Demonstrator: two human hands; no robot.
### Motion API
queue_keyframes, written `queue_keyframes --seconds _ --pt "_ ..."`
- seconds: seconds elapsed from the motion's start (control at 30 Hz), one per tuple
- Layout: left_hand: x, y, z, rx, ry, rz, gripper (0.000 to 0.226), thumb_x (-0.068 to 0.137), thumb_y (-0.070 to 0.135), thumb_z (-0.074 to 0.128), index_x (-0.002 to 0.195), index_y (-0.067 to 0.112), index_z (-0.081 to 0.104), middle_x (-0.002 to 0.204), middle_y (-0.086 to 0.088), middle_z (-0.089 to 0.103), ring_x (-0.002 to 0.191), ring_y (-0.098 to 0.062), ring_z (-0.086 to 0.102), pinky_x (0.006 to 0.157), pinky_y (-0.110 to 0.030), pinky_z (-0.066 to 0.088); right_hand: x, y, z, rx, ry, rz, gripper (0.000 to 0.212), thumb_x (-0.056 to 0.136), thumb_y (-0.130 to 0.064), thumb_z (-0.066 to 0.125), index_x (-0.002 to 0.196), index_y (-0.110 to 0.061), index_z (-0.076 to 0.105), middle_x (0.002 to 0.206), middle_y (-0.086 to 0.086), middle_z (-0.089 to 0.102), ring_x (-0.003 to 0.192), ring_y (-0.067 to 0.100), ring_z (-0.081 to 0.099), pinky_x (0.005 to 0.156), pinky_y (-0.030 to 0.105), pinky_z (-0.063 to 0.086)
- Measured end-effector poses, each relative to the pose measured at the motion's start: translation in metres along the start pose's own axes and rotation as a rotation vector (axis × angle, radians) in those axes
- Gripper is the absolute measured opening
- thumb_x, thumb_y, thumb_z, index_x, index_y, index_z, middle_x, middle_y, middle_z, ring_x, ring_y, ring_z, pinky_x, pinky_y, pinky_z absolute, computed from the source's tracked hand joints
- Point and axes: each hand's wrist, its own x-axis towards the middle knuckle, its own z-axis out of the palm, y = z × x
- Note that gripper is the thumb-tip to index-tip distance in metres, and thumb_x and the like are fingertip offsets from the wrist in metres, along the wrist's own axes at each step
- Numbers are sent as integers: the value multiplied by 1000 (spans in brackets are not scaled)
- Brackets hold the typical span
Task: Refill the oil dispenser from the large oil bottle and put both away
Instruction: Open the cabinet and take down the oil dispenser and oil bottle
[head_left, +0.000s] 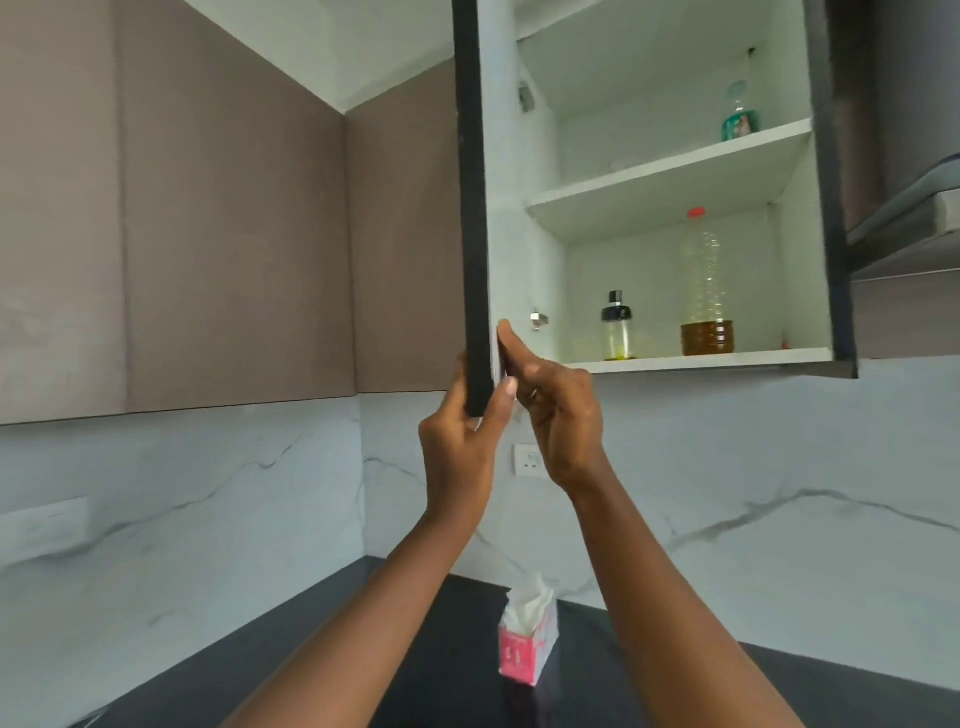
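From the head camera, looking up at a wall cabinet with its cabinet door (475, 208) swung out and seen edge-on, dark edge toward the lens, white inner face to the right. At the door's lower corner, left hand (460, 441) wrapped round the dark edge, fingers curled on the outer side and thumb across to the inner side. Just beside it, right hand (558, 415) against the white inner face, one digit stretched up along it, the rest folded in; whether these clasp the door cannot be told. Inside, on the lower shelf (753, 357): oil dispenser (617, 327) upright toward the left, black top, a thin layer of oil at its base; large oil bottle (706, 291) upright to its right, red cap, oil only in the bottom part, both near the shelf's front edge and apart from each other. Open room between the two, and more between the dispenser and the left wall with its hinge (538, 319). On the upper shelf (670, 179), a greenish glass item (740, 111) near the right wall. Right of the cabinet, a hood edge (909, 218) jutting out. Below, dark countertop (415, 675) with a pink tissue box (527, 644) near the marbled wall, and a wall socket (527, 460) behind the wrists.
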Motion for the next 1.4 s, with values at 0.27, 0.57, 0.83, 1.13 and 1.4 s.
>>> queue_keyframes --seconds 0.27,0.57,0.83,1.13,1.4 --pt "29 -31 -80 130 122 -143 26 91 30 53 91 5 56 58 9 48 54 -2 47 61 -20 45 13 63 66 -834 -368 -22 95 78 13 40 139 -39 -12 149 -19 -16 139 -2 -9 108 8 13" --pt "54 -70 -129 142 290 -273 29 95 30 47 111 6 51 97 1 61 97 -22 62 85 -32 51 31 124 117 -1103 -557 11 102 82 10 46 130 -26 -36 137 -9 -46 131 11 -35 110 27 -9" --pt "65 -92 -140 188 357 -308 34 96 31 43 120 7 47 115 -7 61 104 -24 61 87 -30 49 34 149 134 -1119 -551 40 98 84 6 48 138 -17 -30 137 -6 -45 128 11 -37 111 29 -9" --pt "19 -121 -85 56 373 -422 29 97 36 39 118 17 46 102 -2 63 90 -16 62 70 -19 44 31 128 74 -1128 -513 -8 91 78 10 39 147 -25 -9 153 -13 -17 134 -1 -19 111 19 -2" --pt "39 -137 47 69 144 -382 18 94 20 47 111 17 50 88 2 65 87 -19 63 77 -30 48 52 112 -65 -1309 -76 -8 85 80 5 41 149 -26 3 157 -9 4 143 9 -5 105 34 33"
